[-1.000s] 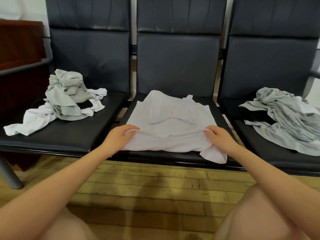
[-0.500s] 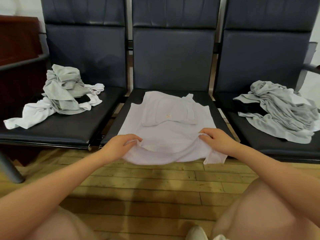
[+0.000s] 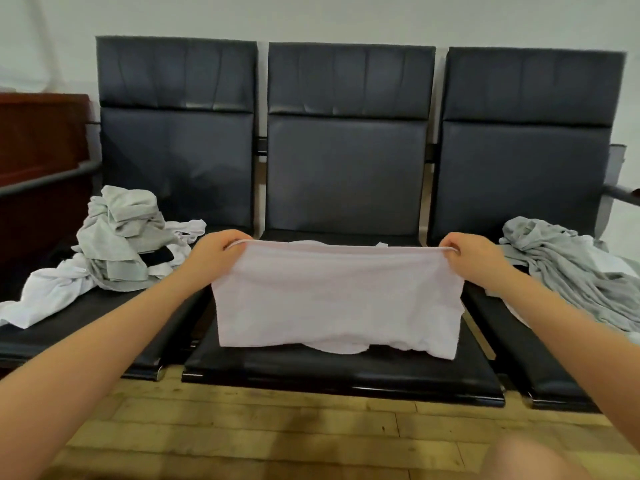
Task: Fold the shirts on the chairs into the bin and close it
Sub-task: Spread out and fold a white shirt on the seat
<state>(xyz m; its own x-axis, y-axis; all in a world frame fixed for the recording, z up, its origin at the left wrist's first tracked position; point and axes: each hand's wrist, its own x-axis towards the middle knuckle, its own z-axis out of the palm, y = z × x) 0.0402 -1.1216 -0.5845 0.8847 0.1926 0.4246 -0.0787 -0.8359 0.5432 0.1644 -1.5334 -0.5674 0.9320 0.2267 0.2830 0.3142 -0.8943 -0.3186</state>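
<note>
Two forearms reach forward over the middle chair seat (image 3: pixel 343 370). Left hand (image 3: pixel 216 252) pinches the white shirt (image 3: pixel 337 299) at its top left corner, fingers curled round the fold. Right hand (image 3: pixel 472 254) pinches the opposite corner likewise. Shirt hangs taut between the fingers, its lower edge resting on the seat. Fingertips are hidden behind the cloth.

We count three dark chairs in a row: the middle chair (image 3: pixel 346 174), one to its left (image 3: pixel 176 168) and one to its right (image 3: pixel 526 181). One white shirt (image 3: pixel 339 299) hangs over the middle chair, and two heaps of clothes (image 3: pixel 117 244) (image 3: pixel 568 268) flank it. Two hands (image 3: pixel 214 252) (image 3: pixel 474 254) show.
</note>
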